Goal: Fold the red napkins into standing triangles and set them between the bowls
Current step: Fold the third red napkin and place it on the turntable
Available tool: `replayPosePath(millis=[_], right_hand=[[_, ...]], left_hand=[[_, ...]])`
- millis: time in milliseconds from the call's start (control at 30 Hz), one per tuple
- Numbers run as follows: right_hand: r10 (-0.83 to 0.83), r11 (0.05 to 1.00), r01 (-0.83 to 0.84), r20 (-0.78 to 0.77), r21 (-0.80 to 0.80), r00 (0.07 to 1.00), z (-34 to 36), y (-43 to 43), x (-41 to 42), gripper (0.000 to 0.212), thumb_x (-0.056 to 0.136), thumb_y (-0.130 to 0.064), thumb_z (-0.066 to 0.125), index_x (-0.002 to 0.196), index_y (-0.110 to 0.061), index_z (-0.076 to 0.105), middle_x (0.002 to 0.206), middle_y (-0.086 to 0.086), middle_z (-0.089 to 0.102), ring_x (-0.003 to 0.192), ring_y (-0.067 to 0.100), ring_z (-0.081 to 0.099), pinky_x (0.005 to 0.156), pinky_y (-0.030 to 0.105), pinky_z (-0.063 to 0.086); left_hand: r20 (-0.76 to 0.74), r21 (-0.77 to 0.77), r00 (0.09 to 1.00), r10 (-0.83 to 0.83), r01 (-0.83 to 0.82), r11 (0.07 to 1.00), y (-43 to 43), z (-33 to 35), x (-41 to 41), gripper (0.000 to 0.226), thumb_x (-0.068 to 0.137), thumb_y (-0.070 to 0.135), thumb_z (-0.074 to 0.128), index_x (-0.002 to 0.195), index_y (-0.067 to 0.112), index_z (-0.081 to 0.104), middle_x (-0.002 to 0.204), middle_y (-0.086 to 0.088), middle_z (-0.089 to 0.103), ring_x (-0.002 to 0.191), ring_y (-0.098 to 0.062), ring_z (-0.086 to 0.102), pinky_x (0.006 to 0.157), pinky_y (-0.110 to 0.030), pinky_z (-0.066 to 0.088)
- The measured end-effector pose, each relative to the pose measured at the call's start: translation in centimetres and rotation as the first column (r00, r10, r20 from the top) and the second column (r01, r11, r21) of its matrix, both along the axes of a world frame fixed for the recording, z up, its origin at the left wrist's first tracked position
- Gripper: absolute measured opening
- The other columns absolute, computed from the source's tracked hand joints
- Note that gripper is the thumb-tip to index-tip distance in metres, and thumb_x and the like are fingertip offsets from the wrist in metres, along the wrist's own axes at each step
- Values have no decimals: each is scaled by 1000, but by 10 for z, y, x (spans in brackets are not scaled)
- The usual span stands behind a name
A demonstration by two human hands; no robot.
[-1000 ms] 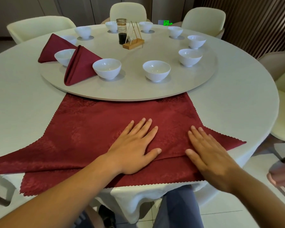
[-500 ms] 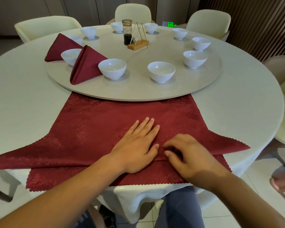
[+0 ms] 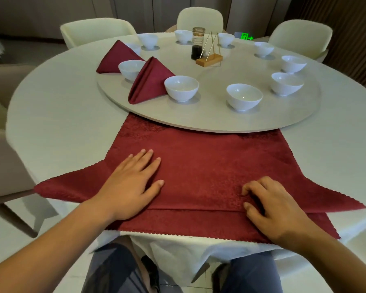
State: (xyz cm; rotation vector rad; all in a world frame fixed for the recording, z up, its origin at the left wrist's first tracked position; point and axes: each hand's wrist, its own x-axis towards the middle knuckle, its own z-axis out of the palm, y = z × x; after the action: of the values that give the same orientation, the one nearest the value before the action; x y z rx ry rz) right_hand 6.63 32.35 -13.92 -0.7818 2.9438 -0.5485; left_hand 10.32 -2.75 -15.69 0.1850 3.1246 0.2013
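Two folded napkins [image 3: 150, 81] stand between bowls [image 3: 181, 87] on the turntable [image 3: 199, 126], while a flat napkin [image 3: 199, 161] lies mid-fold at the near edge of the table [image 3: 61, 123], left hand [image 3: 129, 187] pressing it straight-fingered, right hand [image 3: 277, 210] pinching its crease; next, probably, fold the outer points inward.

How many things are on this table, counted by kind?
White bowls: 10, one partly hidden
Folded red napkins: 2
Flat red napkin: 1
Glass bottle: 1
Wooden stand: 1
Total: 15
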Motion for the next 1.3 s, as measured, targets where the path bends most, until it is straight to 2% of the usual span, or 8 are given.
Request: replayPosePath(millis=[133, 233, 333, 533, 967, 1100, 1200, 1300], right_hand=[[-33, 996, 41, -111, 76, 993, 10, -17, 3, 7, 91, -41, 57, 97, -40, 56, 95, -17, 48, 89, 9, 48, 79, 34, 46], [35, 996, -21, -169, 88, 985, 15, -58, 11, 44, 94, -54, 37, 119, -31, 65, 123, -10, 57, 115, 17, 52, 98, 35, 43], [141, 980, -136, -23, 144, 990, 12, -100, 15, 71, 93, -69, 14, 154, -37, 32, 163, -13, 19, 153, 13, 8, 123, 30, 6], [152, 940, -159, 45, 302, 987, -6, -125, 15, 75, 88, -74, -9, 156, -43, -12, 164, -13, -25, 147, 7, -30, 124, 39, -12], [144, 923, -145, 28, 357, 989, -9, -127, 12, 78, 81, -75, -16, 154, -47, -15, 162, -16, -28, 146, 4, -32, 124, 38, -13], [145, 926, -146, 29, 349, 989, -8, -127, 14, 78, 81, -74, -17, 154, -46, -17, 162, -15, -29, 145, 4, -34, 124, 39, -13], [148, 933, -149, 28, 327, 989, -8, -126, 14, 78, 82, -75, -15, 154, -45, -16, 162, -15, -29, 145, 4, -34, 124, 39, -14], [165, 953, -168, 33, 252, 986, -10, -125, 13, 80, 83, -78, -8, 156, -46, -9, 164, -16, -24, 147, 3, -30, 124, 38, -12]], left_hand=[[13, 1, 1000, 23, -23, 1000, -7, 0, 2, 90, 85, 72, -5, 163, 30, 6, 171, 3, -5, 156, -11, -12, 125, -31, -9], [-1, 12, 1000, 29, -29, 1000, -5, 0, 1, 88, 85, 69, -5, 164, 29, 5, 171, 2, -5, 156, -12, -12, 126, -33, -8], [-15, 33, 1000, 17, -17, 999, -8, -1, 2, 89, 85, 69, -5, 163, 28, 7, 171, 1, -4, 156, -13, -11, 126, -33, -8], [-6, 72, 1000, -3, 4, 997, -12, 0, 2, 78, 96, 66, 12, 163, 25, 9, 171, 0, -4, 156, -12, -12, 124, -30, -12], [1, 190, 999, 35, -35, 981, -112, -6, 18, 95, 86, 85, 9, 163, 30, 17, 170, 4, 6, 157, -12, 0, 124, -26, -3], [-116, 209, 992, 53, -28, 977, -102, -1, 18, 75, 91, 67, 30, 153, 26, 44, 164, -3, 33, 152, -22, 27, 125, -40, 20], [-250, 242, 967, -41, 103, 965, -66, 13, 17, 41, 94, 46, 47, 126, 28, 66, 133, 6, 60, 123, -18, 52, 104, -43, 44], [-224, 340, 957, -184, 253, 906, -19, 19, 14, 22, 96, 37, 57, 113, 31, 69, 113, 14, 60, 105, -9, 53, 92, -37, 48]])
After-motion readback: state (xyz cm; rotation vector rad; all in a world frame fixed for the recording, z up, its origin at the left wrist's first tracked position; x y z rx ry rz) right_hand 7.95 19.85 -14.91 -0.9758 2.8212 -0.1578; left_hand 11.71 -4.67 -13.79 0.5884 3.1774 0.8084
